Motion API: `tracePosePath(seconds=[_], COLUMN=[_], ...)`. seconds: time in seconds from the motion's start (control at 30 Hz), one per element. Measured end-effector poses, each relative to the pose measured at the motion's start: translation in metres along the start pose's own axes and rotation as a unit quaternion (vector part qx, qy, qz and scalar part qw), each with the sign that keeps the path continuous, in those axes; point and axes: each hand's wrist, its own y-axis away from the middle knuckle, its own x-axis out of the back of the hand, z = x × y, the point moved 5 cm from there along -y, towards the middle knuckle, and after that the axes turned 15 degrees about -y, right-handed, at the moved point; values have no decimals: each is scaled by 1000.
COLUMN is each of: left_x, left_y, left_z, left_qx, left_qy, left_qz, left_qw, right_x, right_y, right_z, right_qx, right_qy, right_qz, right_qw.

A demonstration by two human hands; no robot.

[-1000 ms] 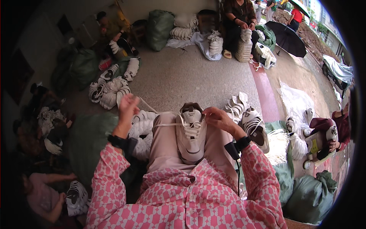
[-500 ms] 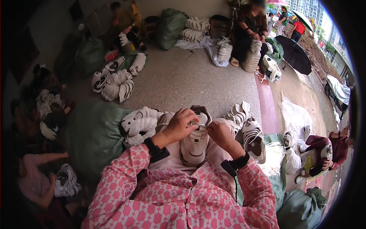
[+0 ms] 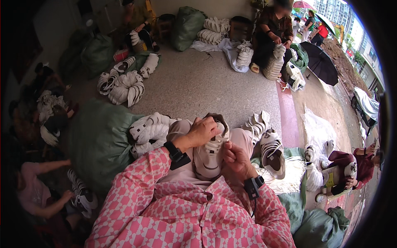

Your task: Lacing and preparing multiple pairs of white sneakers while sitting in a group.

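A white and grey lace-up shoe stands between my thighs, its toe toward me and its dark opening away. White laces cross its upper part. My left hand lies over the tongue and eyelets from the left, fingers bent together; what they pinch is hidden. At the shoe's right edge my right hand is closed, thumb and forefinger in a pinch by the eyelets. Whatever is between those fingertips is too small to make out. A similar laced shoe rests just right of my knee.
White shoe uppers are stacked at my left beside a big green sack. On the right lie a bundle of white laces and another green sack. Co-workers sit around with shoes; one in dark clothing is at the far right.
My left hand's fingers have drawn together over the shoe's tongue. My right hand has moved down and turned, showing its pinched fingertips. At left, a co-worker's shoes have shifted.
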Motion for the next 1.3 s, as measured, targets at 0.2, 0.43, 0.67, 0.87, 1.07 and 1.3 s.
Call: tracePosePath(seconds=[0.2,0.43,0.67,0.87,1.07,1.3], left_x=[-7,-5,-19,-1,51,67], left_y=[7,83,97,84,168,245], left_z=[-35,-43,5,-25,-134,-160], left_qx=[193,350,321,232,218,435], left_qy=[517,585,797,877,842,672], left_qz=[-36,-121,-101,5,191,395], left_qw=[833,722,502,420,455,450], right_x=[-5,-94,-86,-77,-36,91], right_y=[0,-3,-22,-1,114,222], right_z=[3,-30,-9,-21,-118,-168], right_qx=[-55,304,362,108,290,338], right_qy=[55,742,867,401,214,29], right_qz=[71,12,-119,-5,-82,40], right_qw=[994,598,322,910,929,940])
